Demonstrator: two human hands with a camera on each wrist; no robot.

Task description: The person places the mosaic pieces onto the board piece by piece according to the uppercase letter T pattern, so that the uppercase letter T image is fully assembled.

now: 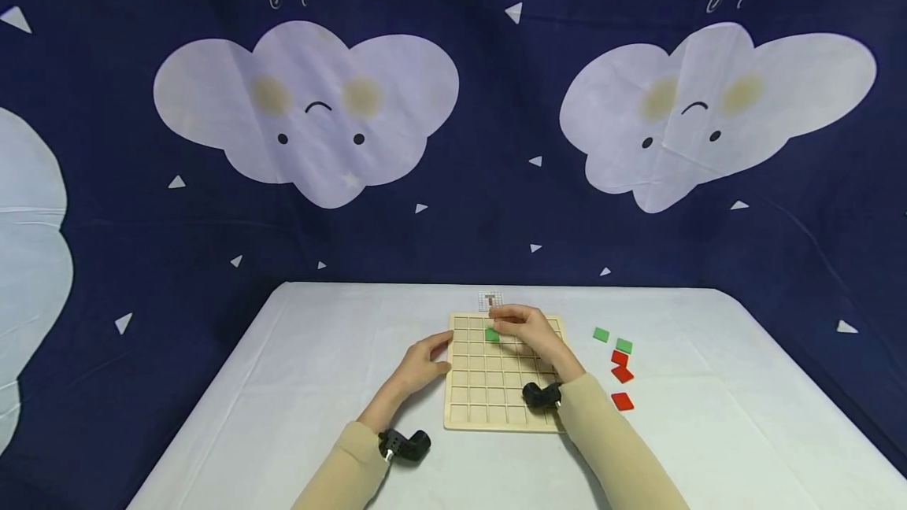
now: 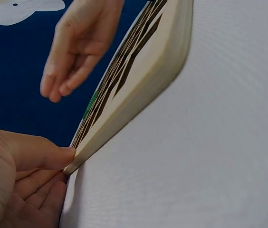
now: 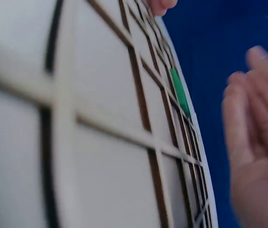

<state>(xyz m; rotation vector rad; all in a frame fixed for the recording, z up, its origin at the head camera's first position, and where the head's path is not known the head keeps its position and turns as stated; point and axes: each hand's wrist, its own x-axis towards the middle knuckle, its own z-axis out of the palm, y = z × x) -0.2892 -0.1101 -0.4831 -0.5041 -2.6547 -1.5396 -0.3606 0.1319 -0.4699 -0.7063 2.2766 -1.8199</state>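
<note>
A pale wooden grid board [image 1: 476,426] lies on the table. One green square tile [image 1: 492,334] sits in a cell near its far side, and shows as a green sliver in both wrist views. My left hand [image 1: 418,368] rests at the board's left edge. In the left wrist view, the thumb [image 2: 60,157] touches that edge, with the other fingers lower beside it. Over the far part of the board hovers my right hand [image 1: 527,330], close to the green tile. The right wrist view shows its loosely bent fingers [image 3: 262,114] apart from the tile, holding nothing.
Right of the board lie two loose green tiles [image 1: 601,334] and three red tiles [image 1: 622,401]. A small card [image 1: 489,301] with a printed grid pattern lies just beyond the board. Behind the white table [image 1: 340,352] hangs a dark blue cloth [image 1: 496,219] with clouds.
</note>
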